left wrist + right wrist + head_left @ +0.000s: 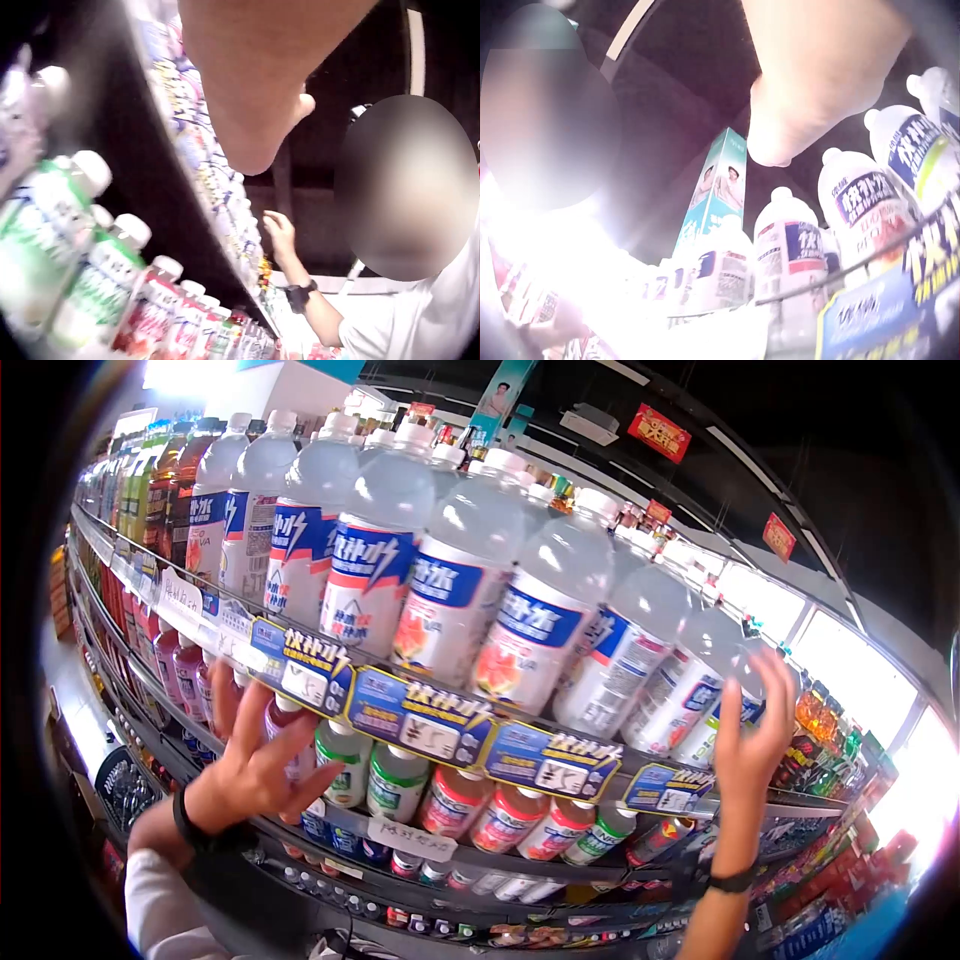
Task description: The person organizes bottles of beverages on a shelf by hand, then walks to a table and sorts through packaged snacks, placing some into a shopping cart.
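My left hand [255,760] has its fingers spread, in front of the shelf edge and its price tags [300,668], over small drink bottles [345,760] on the lower shelf. Toward the right end of the upper shelf, my right hand [755,735] is raised with fingers upright and apart. Behind it stand large clear bottles [620,670] with white caps and blue-and-white labels. Neither hand holds anything. The left wrist view shows the left hand [255,90] above green-labelled bottles [101,289]. In the right wrist view, the right hand [810,97] appears above the large bottles [862,202].
Blue-and-yellow price tags [420,715] line the upper shelf's front, where a thin rail [530,715] runs before the bottles. Green and brown drinks [165,485] fill the far left. Lower shelves hold more bottles [440,925]. Red signs [660,435] hang from the ceiling.
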Available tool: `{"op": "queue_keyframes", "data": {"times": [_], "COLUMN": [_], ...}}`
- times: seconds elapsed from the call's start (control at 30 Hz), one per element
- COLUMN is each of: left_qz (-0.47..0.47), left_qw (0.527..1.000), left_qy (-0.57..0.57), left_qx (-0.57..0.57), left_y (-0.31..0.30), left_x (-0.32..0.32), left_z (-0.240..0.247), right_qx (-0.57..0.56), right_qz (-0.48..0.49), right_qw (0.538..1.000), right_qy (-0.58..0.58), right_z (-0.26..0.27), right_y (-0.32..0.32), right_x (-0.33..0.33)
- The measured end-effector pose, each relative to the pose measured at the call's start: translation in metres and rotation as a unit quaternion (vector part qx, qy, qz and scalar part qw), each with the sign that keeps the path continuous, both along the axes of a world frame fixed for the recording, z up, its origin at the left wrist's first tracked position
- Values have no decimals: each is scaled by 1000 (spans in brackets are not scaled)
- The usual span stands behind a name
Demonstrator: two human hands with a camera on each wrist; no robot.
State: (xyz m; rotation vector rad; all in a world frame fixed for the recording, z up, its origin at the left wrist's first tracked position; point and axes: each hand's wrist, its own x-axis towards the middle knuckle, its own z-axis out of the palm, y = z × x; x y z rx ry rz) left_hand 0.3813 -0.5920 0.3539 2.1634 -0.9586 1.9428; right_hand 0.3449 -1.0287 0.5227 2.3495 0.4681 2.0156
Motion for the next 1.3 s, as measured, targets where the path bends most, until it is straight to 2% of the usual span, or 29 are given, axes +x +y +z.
{"op": "queue_keyframes", "data": {"times": [0.1,0.2,0.3,0.33,0.43,0.53,0.63,0.73,0.77,0.87,1.03,1.17,1.27,1.3], "left_qz": [-88,-145,-148,-109,-30,-60,-76,-98,-82,-205,-255,-298,-270,-266], "left_qw": [991,985,986,985,961,937,944,937,925,864,795,770,767,771], "left_qy": [84,55,39,122,266,335,321,331,368,459,551,565,581,578], "left_qx": [53,80,63,57,69,74,28,49,54,-4,-1,3,25,12], "left_y": [-68,-125,-173,-187,-227,-246,-260,-262,-263,-252,-245,-249,-243,-242], "left_x": [-19,-1,41,43,59,69,77,91,95,100,94,104,103,99], "left_z": [109,173,213,224,258,275,275,281,287,284,291,288,298,298], "right_qx": [-21,44,104,75,13,23,51,57,43,29,18,53,36,50], "right_qz": [3,-69,-22,-8,34,72,104,90,82,77,77,110,113,85], "right_qw": [999,982,947,953,964,965,960,957,958,957,955,955,957,954], "right_qy": [26,169,304,295,265,253,254,269,270,278,285,269,264,282], "right_z": [44,74,96,99,98,96,90,96,98,102,105,99,102,105], "right_y": [-22,-35,-24,-25,-45,-59,-57,-58,-61,-66,-66,-71,-73,-64], "right_x": [30,50,47,52,73,81,70,67,71,74,79,78,81,70]}}
